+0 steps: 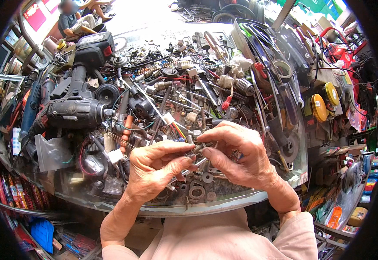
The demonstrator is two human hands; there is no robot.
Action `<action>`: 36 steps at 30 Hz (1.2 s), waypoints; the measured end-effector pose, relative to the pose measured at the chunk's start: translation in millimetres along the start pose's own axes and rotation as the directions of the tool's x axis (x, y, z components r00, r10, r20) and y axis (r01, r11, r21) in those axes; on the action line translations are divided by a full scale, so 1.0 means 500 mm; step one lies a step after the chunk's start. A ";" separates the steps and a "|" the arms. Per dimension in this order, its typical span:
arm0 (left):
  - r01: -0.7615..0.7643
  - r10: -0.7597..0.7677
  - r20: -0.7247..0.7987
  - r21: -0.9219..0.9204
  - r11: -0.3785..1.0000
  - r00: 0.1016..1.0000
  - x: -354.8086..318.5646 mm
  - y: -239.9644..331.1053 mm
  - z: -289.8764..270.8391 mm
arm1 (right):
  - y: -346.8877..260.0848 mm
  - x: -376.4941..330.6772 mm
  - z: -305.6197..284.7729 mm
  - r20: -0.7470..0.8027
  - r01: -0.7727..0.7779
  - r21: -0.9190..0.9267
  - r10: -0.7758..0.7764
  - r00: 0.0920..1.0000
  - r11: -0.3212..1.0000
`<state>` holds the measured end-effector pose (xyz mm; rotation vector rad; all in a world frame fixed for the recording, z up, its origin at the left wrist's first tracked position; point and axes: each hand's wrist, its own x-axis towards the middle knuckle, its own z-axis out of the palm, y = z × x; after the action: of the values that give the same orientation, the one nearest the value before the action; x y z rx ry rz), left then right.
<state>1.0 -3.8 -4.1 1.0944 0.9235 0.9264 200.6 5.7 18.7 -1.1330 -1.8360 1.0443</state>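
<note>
Over the near middle of the cluttered table, my two hands almost meet at the fingertips. The thumb and forefinger of my left hand (151,171) pinch a small silvery metal part (191,153); its exact kind is too small to tell. Facing it, my right hand (244,157) has its thumb and fingers drawn together at the same spot, and whatever they grip is mostly hidden. Beneath them lie loose metal pieces, among them a large washer (197,192) and a smaller washer (207,177).
A black cordless power tool (70,113) lies at the left, near a clear plastic bag (54,152). Springs, rods and screws cover the table. Cables and a roll of tape (282,69) are at the right. The glass edge (223,204) curves before me. A person (70,21) sits far left.
</note>
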 end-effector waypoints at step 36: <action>-0.115 0.117 -0.076 0.027 0.993 0.990 0.001 -0.002 0.001 | -0.013 0.002 -0.017 -0.169 -0.143 0.458 0.244 0.955 0.877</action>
<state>1.9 -3.9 -5.0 1.1476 0.9435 1.0622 205.6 6.9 28.0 -1.1146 -1.2390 1.3112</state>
